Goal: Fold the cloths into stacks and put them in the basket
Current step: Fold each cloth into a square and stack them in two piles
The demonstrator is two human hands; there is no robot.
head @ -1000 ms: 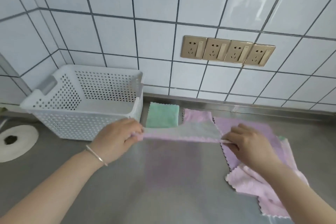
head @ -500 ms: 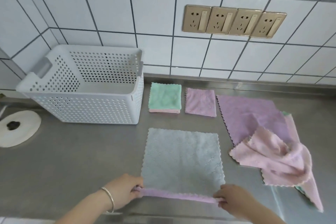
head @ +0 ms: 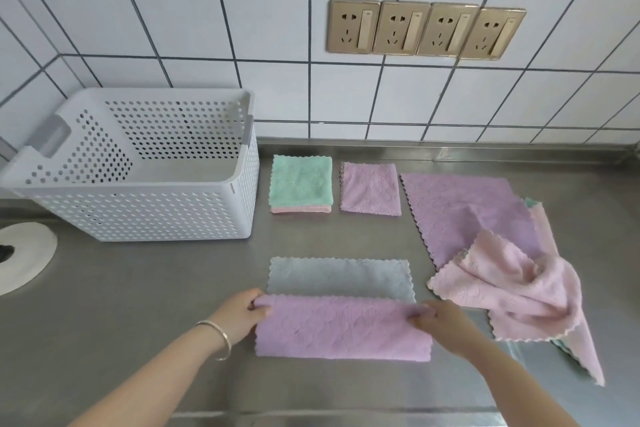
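A cloth [head: 341, 308], purple on one side and grey on the other, lies on the steel counter partly folded, its near edge drawn up over the middle. My left hand [head: 242, 314] pinches that edge's left corner and my right hand [head: 445, 324] pinches the right corner. A white perforated basket [head: 145, 215] stands at the back left with nothing visible inside. Beside it sit a folded green cloth on a pink one [head: 300, 184] and a folded purple cloth [head: 370, 189]. Unfolded purple [head: 464, 215] and pink cloths [head: 512, 291] lie in a heap at the right.
A white round disc [head: 24, 256] lies in the counter at the far left. A tiled wall with several brass sockets [head: 426, 29] rises behind. The counter's front edge [head: 311, 418] runs just below my arms.
Both hands laid the cloth flat with its grey side up, then lifted its near edge and carried it away from me, so a purple band now covers the near half.
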